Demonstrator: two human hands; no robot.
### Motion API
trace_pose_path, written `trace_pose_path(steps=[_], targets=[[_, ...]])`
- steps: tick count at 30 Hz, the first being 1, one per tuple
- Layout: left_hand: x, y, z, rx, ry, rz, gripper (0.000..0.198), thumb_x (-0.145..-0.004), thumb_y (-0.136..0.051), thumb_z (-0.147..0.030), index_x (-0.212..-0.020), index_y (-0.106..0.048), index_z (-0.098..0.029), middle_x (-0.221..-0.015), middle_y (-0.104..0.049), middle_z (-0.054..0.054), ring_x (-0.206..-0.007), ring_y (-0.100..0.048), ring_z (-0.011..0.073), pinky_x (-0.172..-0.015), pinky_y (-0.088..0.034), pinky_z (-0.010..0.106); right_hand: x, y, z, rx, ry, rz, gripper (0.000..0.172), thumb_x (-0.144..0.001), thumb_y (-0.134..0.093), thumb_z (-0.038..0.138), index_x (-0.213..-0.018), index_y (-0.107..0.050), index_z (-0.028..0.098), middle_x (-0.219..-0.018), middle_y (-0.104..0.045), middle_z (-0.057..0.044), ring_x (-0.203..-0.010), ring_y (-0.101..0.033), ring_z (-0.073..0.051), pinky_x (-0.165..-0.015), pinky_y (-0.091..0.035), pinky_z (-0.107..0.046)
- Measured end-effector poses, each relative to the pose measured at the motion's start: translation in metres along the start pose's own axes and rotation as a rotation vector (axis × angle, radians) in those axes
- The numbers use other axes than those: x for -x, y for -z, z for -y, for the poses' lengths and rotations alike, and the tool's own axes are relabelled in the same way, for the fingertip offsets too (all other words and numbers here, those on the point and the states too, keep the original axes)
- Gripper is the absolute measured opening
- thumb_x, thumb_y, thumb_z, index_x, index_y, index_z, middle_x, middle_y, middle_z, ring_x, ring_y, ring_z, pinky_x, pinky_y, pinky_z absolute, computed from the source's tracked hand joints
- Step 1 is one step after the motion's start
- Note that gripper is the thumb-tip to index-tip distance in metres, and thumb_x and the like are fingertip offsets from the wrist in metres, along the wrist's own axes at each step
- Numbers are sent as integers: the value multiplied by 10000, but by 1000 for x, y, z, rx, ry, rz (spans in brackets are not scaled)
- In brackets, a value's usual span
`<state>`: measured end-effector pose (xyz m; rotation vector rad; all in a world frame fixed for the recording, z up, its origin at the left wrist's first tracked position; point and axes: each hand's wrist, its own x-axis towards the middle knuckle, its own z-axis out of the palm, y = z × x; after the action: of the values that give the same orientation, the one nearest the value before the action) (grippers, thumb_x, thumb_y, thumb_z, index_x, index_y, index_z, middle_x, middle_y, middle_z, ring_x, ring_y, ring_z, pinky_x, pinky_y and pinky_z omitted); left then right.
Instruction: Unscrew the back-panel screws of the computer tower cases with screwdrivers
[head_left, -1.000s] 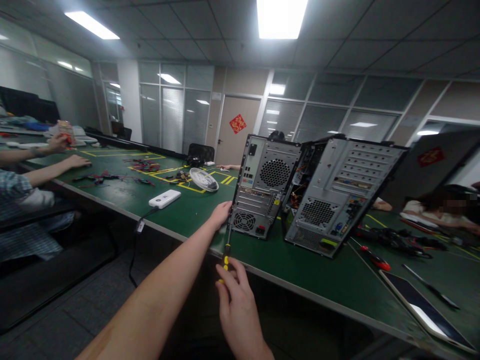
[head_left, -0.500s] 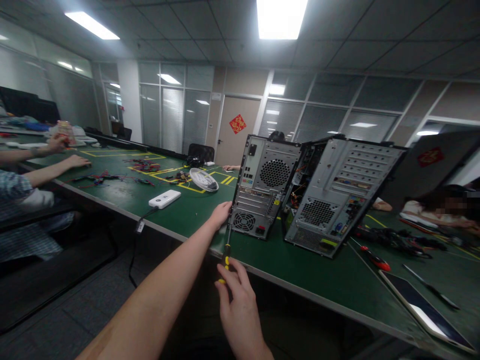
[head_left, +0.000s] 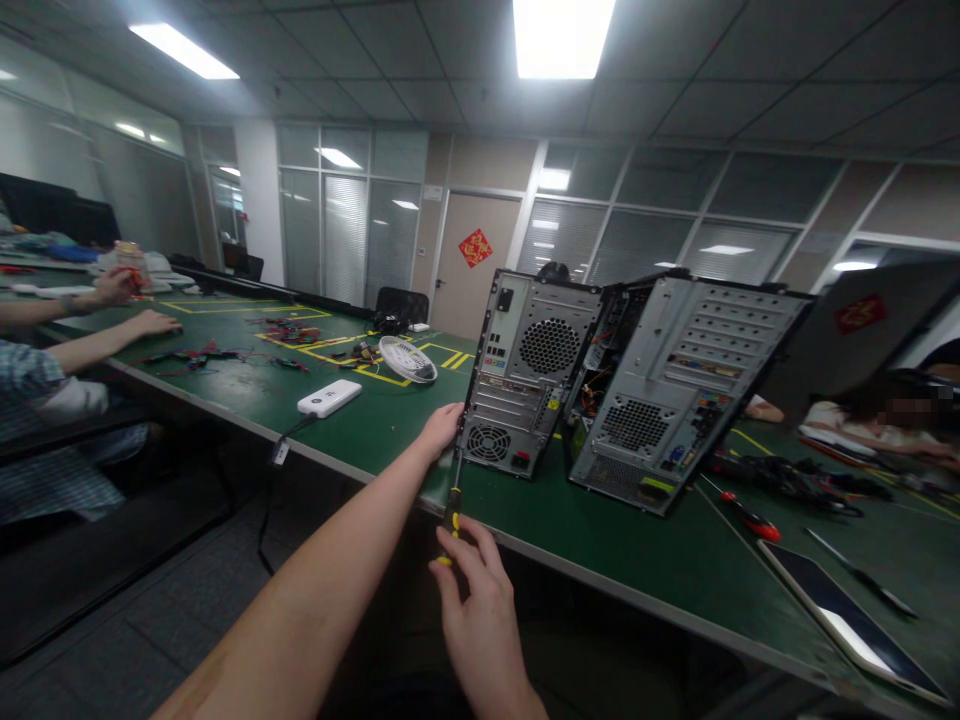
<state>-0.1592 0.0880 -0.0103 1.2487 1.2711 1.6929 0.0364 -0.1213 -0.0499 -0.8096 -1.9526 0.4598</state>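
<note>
A computer tower (head_left: 510, 400) stands on the green table with its back panel towards me, next to a second computer tower (head_left: 637, 430) whose side is open. My left hand (head_left: 441, 432) is against the left side of the first tower; its fingers are largely hidden, so I cannot tell whether they grip. Below it, my right hand (head_left: 480, 600) has its fingers closed around the black and yellow handle of a screwdriver (head_left: 454, 505). The thin shaft points up to the tower's lower left rear edge. Exactly where the tip meets the case is too small to make out.
A white power bank (head_left: 330, 398) with a black cable and a white oval basket (head_left: 407, 360) lie left. To the right are a red screwdriver (head_left: 752, 518), another long tool (head_left: 862, 575), a tablet (head_left: 847, 620) and black cables (head_left: 795, 478). Other people sit at both sides.
My right hand has turned very slightly on the screwdriver handle. Another person's hand behind the left tower is gone from view. Both towers stay in place.
</note>
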Motion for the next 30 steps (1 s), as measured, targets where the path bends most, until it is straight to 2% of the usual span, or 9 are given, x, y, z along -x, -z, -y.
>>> trace_pose_path(steps=[6,11,16,23,30], targets=[[2,0,-2,31,22,5,378,-867,-602,-496,-943,-777,-170,-965,-775,85,-876,-647,222,-830,-497,320,1,0,0,-1,-6,-4,354,-951,-616,137,-1247,-767,259,-1378,-663,-114,-1235,-696,-258,-1065,-577,-396],[3,-1,-4,26,20,7,376,-876,-589,-485,-947,-766,-161,-931,-765,80,-845,-635,217,-840,-491,328,0,4,3,83,32,65,397,-988,-523,119,-1299,-736,245,-1458,-600,-131,-1181,-711,-244,-1034,-597,-400],[1,-1,-3,-11,0,0,362,-880,-569,-476,-896,-758,-168,-937,-762,76,-872,-639,219,-841,-481,322,-2,6,3,153,95,89,417,-988,-504,103,-1304,-744,231,-1473,-608,-142,-1339,-630,-283,-1106,-553,-450],[-1,0,0,-2,-6,3,364,-881,-563,-480,-914,-755,-172,-906,-754,69,-836,-630,209,-834,-487,320,-1,9,4,146,111,109,451,-973,-527,99,-1362,-710,231,-1525,-574,-140,-1355,-623,-281,-1119,-551,-443],[0,0,0,6,15,11,369,-876,-563,-486,-932,-749,-172,-940,-750,75,-853,-634,212,-845,-477,323,-1,6,2,275,135,132,495,-964,-476,55,-1368,-709,222,-1525,-571,-167,-1395,-585,-313,-1105,-556,-500]])
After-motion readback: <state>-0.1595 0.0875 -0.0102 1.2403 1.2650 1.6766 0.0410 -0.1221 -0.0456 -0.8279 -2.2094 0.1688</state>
